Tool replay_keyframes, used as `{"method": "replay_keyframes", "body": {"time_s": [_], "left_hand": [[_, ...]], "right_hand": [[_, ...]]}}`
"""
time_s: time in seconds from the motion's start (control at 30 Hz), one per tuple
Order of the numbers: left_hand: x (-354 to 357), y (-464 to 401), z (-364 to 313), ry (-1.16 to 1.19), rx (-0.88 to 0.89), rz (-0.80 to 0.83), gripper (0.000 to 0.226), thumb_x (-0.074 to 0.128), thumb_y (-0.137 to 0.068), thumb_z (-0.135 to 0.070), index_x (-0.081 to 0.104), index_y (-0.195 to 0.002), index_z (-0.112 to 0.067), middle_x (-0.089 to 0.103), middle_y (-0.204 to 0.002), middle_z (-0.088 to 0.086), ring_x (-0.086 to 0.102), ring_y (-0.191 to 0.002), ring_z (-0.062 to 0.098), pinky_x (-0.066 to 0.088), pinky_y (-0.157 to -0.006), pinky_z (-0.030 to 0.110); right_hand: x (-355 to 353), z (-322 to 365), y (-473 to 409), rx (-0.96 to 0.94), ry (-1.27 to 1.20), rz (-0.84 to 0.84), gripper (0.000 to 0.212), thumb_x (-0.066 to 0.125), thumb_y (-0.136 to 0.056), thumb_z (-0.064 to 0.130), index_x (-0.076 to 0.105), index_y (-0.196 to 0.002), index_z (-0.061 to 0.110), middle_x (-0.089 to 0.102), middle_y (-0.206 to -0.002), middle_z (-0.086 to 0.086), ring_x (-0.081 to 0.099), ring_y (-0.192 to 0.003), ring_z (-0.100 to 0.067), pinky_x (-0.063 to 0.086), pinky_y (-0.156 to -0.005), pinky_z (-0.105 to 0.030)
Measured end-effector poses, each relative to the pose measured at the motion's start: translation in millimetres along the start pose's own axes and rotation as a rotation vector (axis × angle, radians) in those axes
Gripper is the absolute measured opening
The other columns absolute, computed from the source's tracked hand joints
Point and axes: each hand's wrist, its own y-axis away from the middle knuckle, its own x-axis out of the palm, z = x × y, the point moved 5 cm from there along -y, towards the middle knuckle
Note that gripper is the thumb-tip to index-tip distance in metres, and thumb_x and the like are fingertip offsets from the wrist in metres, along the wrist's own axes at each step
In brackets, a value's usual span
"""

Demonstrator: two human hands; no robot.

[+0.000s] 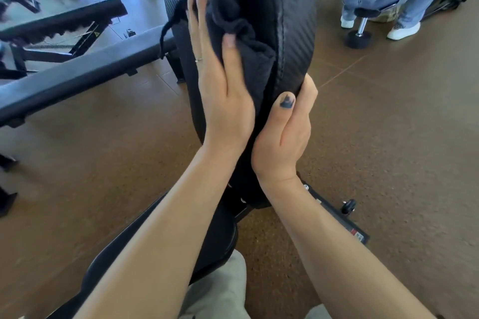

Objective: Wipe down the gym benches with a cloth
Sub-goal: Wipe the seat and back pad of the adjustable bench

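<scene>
Cloth [233, 33], dark and bunched, sits flat against the raised backrest pad [293, 21] under my left hand [223, 90], fingers straight to press it, while my right hand [285, 134] curls round the pad's edge, probably to steady it.

Brown speckled floor [388, 137] carries it all: the black desk's raised back pad [293, 21] stands in the middle. Left of that pad, a long black machine frame [77, 77] sits on the floor; right of it, a dumbbell [359, 31].
</scene>
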Motion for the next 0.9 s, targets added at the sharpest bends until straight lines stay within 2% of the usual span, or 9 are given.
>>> {"method": "replay_keyframes", "body": {"time_s": [0.1,0.2,0.33,0.5,0.57,0.6,0.67,0.8,0.9], "left_hand": [[-6,-23,15,0.032,-0.163,-0.047,0.075,0.034,-0.096,-0.057,0.013,-0.159,-0.021,0.02,-0.166,-0.005,0.014,-0.158,0.022,0.009,-0.129,0.035],[-17,-43,22,0.16,-0.292,-0.121,0.087,0.04,-0.089,-0.068,0.017,-0.163,-0.03,0.024,-0.169,-0.007,0.02,-0.156,0.014,0.019,-0.128,0.047],[-10,-17,14,0.041,-0.266,-0.109,0.078,0.034,-0.096,-0.061,0.015,-0.164,-0.027,0.023,-0.169,-0.007,0.02,-0.155,0.009,0.019,-0.128,0.045],[5,16,4,0.012,-0.129,-0.007,0.069,0.031,-0.105,-0.045,0.011,-0.163,-0.012,0.017,-0.17,0.005,0.013,-0.158,0.017,0.015,-0.128,0.049],[7,22,3,0.003,-0.136,0.005,0.062,0.031,-0.106,-0.04,0.015,-0.161,-0.017,0.024,-0.167,0.001,0.014,-0.157,0.013,0.012,-0.129,0.038],[5,24,1,-0.031,-0.124,-0.005,0.053,0.032,-0.106,-0.035,0.02,-0.157,-0.023,0.032,-0.159,-0.008,0.019,-0.153,0.008,0.012,-0.127,0.024],[-2,18,0,-0.171,-0.098,-0.065,0.039,0.031,-0.104,-0.027,0.02,-0.142,-0.028,0.026,-0.14,-0.022,0.024,-0.142,-0.005,0.011,-0.113,0.001],[-12,-38,1,0.027,-0.26,-0.138,0.069,0.031,-0.1,-0.048,0.014,-0.162,-0.023,0.02,-0.168,-0.008,0.016,-0.155,0.007,0.012,-0.129,0.033],[-13,-49,0,-0.008,-0.25,-0.139,0.066,0.03,-0.103,-0.044,0.016,-0.163,-0.021,0.018,-0.17,-0.006,0.014,-0.156,0.007,0.012,-0.129,0.035]], "right_hand": [[3,-5,-1,0.012,0.0,0.009,0.067,0.011,-0.102,0.068,0.038,-0.143,0.023,0.057,-0.092,0.0,0.055,-0.077,-0.014,0.047,-0.068,-0.039],[3,-6,1,0.032,-0.026,0.011,0.064,0.011,-0.101,0.069,0.038,-0.141,0.028,0.061,-0.092,-0.009,0.055,-0.077,-0.014,0.042,-0.068,-0.031],[2,-4,3,0.037,-0.013,-0.004,0.064,0.012,-0.104,0.063,0.045,-0.139,0.02,0.066,-0.093,-0.01,0.061,-0.077,-0.017,0.048,-0.066,-0.033],[2,-4,3,0.025,0.05,-0.035,0.057,0.008,-0.101,0.067,0.04,-0.132,0.03,0.069,-0.101,-0.003,0.066,-0.084,-0.019,0.053,-0.07,-0.038],[1,-4,4,0.043,0.066,-0.02,0.057,0.008,-0.101,0.067,0.038,-0.132,0.031,0.069,-0.101,-0.003,0.066,-0.084,-0.021,0.053,-0.07,-0.04],[1,-3,4,0.049,0.064,-0.005,0.056,0.008,-0.101,0.067,0.038,-0.132,0.032,0.068,-0.1,-0.003,0.065,-0.084,-0.02,0.052,-0.07,-0.04],[0,-1,4,0.066,0.054,0.005,0.054,0.01,-0.102,0.066,0.039,-0.131,0.031,0.066,-0.095,-0.002,0.063,-0.081,-0.02,0.05,-0.069,-0.04],[-1,-2,7,0.13,-0.005,-0.019,0.051,0.019,-0.105,0.055,0.048,-0.129,0.022,0.056,-0.082,0.003,0.053,-0.07,-0.015,0.04,-0.065,-0.036],[1,0,6,0.145,-0.016,-0.012,0.041,0.018,-0.104,0.056,0.045,-0.125,0.032,0.052,-0.079,0.008,0.049,-0.067,-0.013,0.039,-0.064,-0.036]]}}
